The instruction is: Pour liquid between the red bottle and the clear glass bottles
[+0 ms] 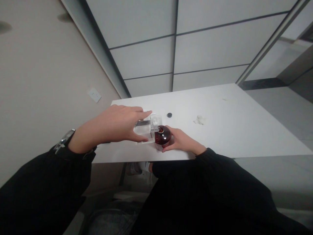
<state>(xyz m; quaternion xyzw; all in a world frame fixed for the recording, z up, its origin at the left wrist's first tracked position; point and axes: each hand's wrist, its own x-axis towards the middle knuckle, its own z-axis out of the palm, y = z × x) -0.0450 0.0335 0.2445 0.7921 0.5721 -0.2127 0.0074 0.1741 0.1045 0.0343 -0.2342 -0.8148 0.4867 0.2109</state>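
Note:
My left hand (122,125) is closed around a clear square-sided bottle (144,133), which lies tilted on its side with liquid in it. Its uncapped neck points right, over the mouth of a dark red-brown round bottle (163,136). My right hand (179,139) wraps the right side of that round bottle, which is upright near the table's front edge. Behind the two bottles, a small black cap (169,115) lies on the table. Another clear, boxy shape behind the necks is hard to make out.
The bottles are over a white table (220,137). A crumpled whitish scrap or smear (200,120) is to the right, with a small mark (224,99) farther back. White panelled doors (146,58) stand behind the table, and a wall with a socket (94,95) is at left.

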